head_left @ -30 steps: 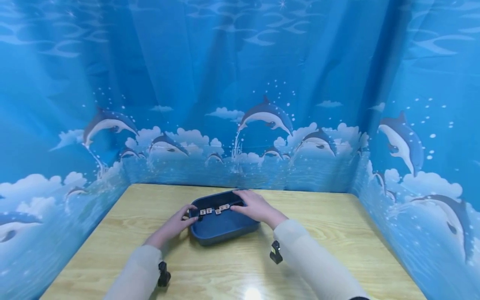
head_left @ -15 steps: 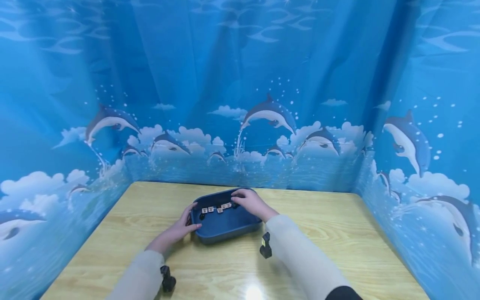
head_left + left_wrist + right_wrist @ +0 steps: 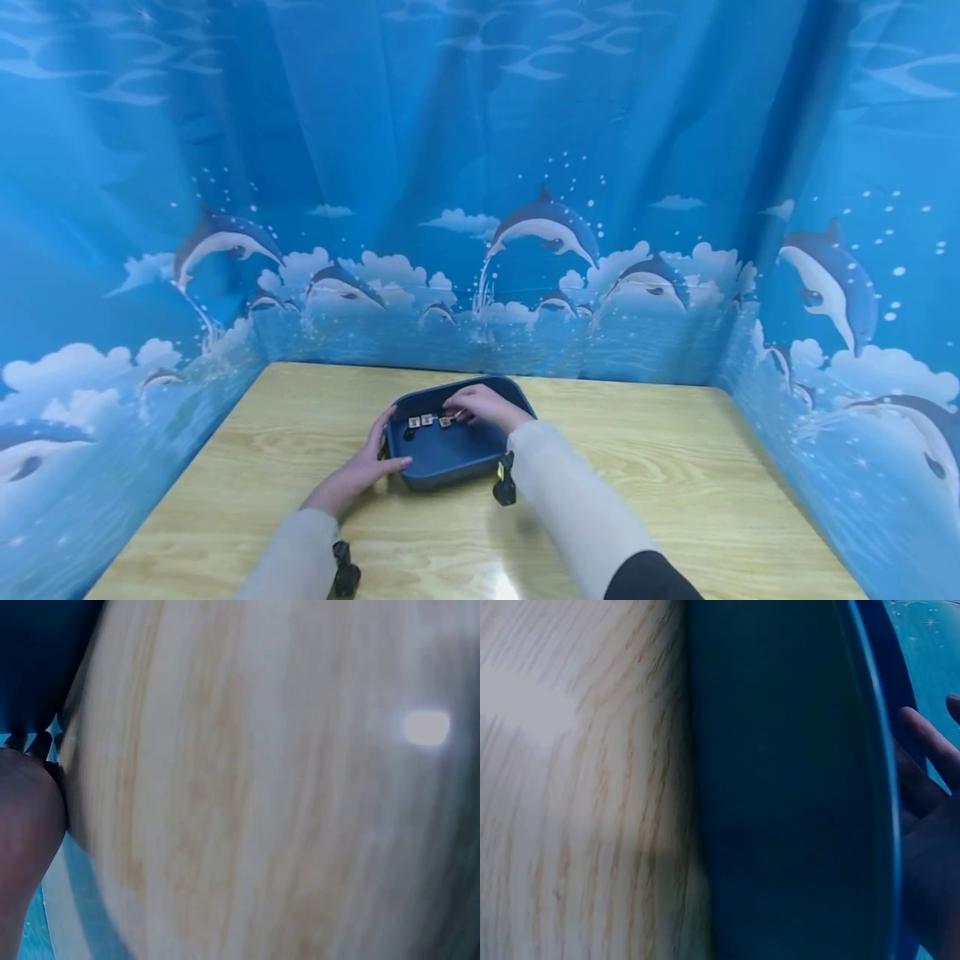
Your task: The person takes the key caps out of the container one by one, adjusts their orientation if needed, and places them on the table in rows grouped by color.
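A dark blue oblong tray [image 3: 457, 458] with raised sides stands on the wooden table. Inside, small pale square pieces [image 3: 427, 419] with dark marks lie in a loose row near the back. A small black item [image 3: 408, 434] lies at the row's left end. My left hand [image 3: 367, 467] grips the tray's left end, thumb over the front rim and fingers along the outside. My right hand [image 3: 487, 407] reaches over into the tray, fingertips down at the right end of the row and covering pieces there. I cannot tell whether it pinches one.
The light wooden table [image 3: 660, 467] extends around the tray. A blue curtain [image 3: 480, 167] printed with dolphins hangs behind it and along both sides. A small black device sits on each wrist, the right one [image 3: 505, 479] close to the tray's front right corner.
My right hand has moved left from the tray's right end, now over the right part of the row. My left thumb has slid towards the front of the rim. The view has shifted slightly.
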A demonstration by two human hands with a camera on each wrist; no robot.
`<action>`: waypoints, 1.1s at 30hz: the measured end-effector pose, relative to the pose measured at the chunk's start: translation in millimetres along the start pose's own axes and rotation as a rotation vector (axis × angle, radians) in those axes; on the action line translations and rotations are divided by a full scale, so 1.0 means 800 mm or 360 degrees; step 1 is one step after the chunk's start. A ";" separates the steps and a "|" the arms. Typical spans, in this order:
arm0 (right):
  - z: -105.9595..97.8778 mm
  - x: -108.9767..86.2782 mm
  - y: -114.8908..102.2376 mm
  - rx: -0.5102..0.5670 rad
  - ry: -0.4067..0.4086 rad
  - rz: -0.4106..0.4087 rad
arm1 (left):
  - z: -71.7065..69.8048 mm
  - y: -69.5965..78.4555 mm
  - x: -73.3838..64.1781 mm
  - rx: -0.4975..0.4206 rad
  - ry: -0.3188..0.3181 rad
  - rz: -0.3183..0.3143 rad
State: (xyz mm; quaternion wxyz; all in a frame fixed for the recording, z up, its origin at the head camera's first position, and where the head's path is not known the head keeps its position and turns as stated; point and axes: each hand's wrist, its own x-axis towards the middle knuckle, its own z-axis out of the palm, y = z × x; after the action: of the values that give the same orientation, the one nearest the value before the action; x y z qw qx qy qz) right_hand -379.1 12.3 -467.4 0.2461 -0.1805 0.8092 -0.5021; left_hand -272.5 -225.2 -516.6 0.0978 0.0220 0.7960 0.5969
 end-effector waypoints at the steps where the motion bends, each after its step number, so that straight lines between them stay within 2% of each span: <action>1: 0.001 0.002 0.001 -0.0004 -0.0014 0.0004 | 0.000 0.000 0.000 -0.0011 0.0001 -0.0009; 9: 0.005 0.002 0.001 -0.0055 -0.0134 -0.0024 | 0.000 -0.005 0.000 -0.0068 0.0015 -0.0016; 18: 0.006 0.010 0.002 -0.0285 -0.0250 -0.0043 | 0.001 -0.002 0.002 -0.0117 -0.0007 0.0035; 22: 0.007 0.011 0.004 -0.0372 -0.0286 -0.0046 | 0.001 -0.001 0.002 -0.0081 -0.0004 -0.0002; 27: 0.008 0.016 0.008 -0.0427 -0.0399 -0.0071 | 0.001 0.000 0.000 -0.0059 0.0000 -0.0024; 33: 0.011 0.022 0.013 -0.0626 -0.0462 -0.0151 | 0.000 -0.003 0.002 -0.0063 -0.0006 -0.0017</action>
State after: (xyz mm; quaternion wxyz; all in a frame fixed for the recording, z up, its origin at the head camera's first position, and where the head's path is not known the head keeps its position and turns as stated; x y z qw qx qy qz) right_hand -388.8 0.9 -484.2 0.2960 -0.3331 0.8381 -0.3148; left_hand -273.8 -225.5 -519.4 0.1029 0.0169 0.7840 0.6119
